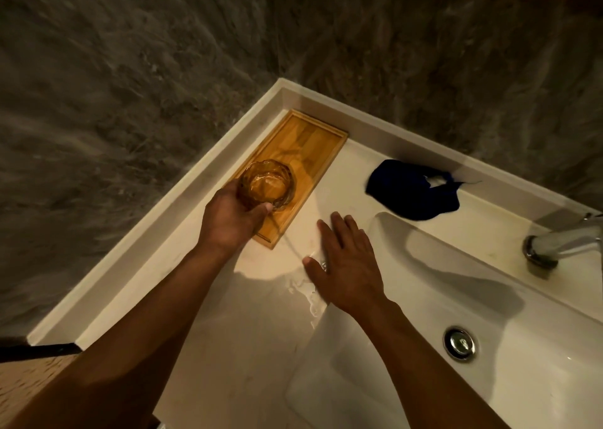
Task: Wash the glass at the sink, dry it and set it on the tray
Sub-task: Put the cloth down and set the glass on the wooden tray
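Observation:
A clear faceted glass (pixel 268 183) stands upright over the near half of the wooden tray (pixel 306 138), mouth up. My left hand (pixel 230 220) is wrapped around its near side; whether its base touches the tray I cannot tell. The tray lies in the counter's far left corner. My right hand (pixel 347 264) rests flat and empty on the white counter, fingers spread, between the tray and the sink basin (pixel 489 298). A dark blue cloth (pixel 412 190) lies crumpled on the counter behind the basin.
A chrome tap (pixel 561 242) stands at the right edge, no water running. The drain plug (pixel 459 344) sits in the basin. A water puddle (pixel 310 295) spreads on the counter by my right wrist. Grey stone wall borders the raised counter rim.

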